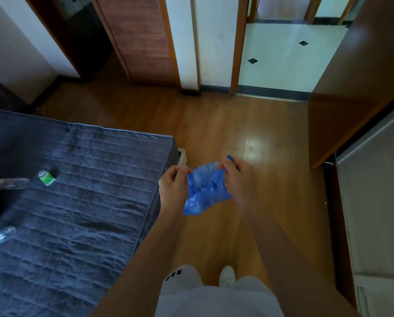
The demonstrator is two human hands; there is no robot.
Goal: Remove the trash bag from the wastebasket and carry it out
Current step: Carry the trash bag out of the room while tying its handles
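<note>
A crumpled blue plastic trash bag (205, 189) hangs in the air between my two hands, above the wooden floor. My left hand (173, 184) pinches its left edge. My right hand (237, 177) grips its upper right edge, and a bit of blue sticks out above the fingers. A white wastebasket (182, 156) peeks out from behind the corner of the bed, just beyond my left hand; most of it is hidden.
A bed with a dark blue quilted cover (77, 202) fills the left side, with two plastic bottles (9, 183) and a small green carton (47, 177) on it. An open brown door (360, 92) and a tiled hallway (282, 56) lie ahead right. A grey cabinet (378, 202) stands at right.
</note>
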